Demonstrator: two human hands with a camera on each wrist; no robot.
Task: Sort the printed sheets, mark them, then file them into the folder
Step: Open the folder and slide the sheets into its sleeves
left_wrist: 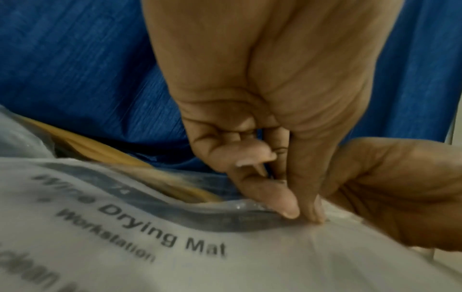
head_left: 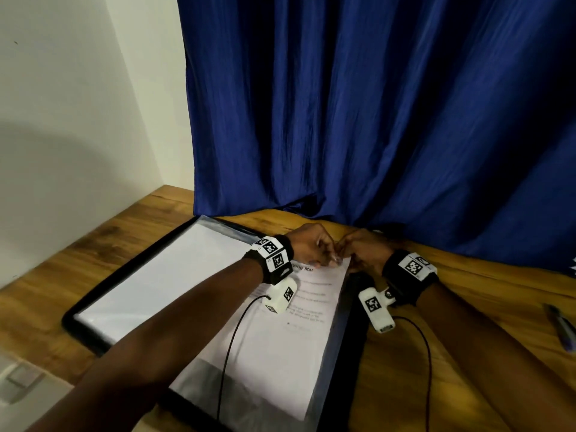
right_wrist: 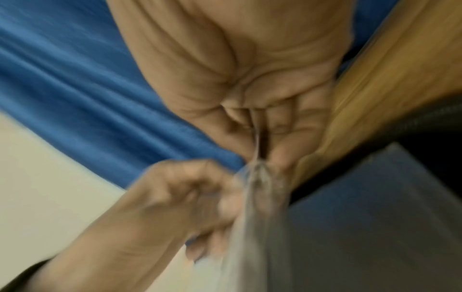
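A black folder (head_left: 90, 338) lies open on the wooden table, with clear sleeves on both halves. A printed sheet (head_left: 274, 353) headed "Wire Drying Mat" (left_wrist: 175, 245) lies on the right half, seen through the film. Both hands meet at that half's far top corner. My left hand (head_left: 324, 259) pinches the clear sleeve's top edge (left_wrist: 240, 207) between thumb and fingertips (left_wrist: 290, 209). My right hand (head_left: 350, 257) pinches the same film (right_wrist: 257, 173) right beside it; the right wrist view is blurred. The hands hide whether the sheet's top is inside the sleeve.
A dark pen (head_left: 561, 328) lies on the table at the far right. A blue curtain (head_left: 374, 120) hangs just behind the hands, down to the table. A white wall (head_left: 78, 104) stands at the left. Wrist camera cables trail over the folder and the table.
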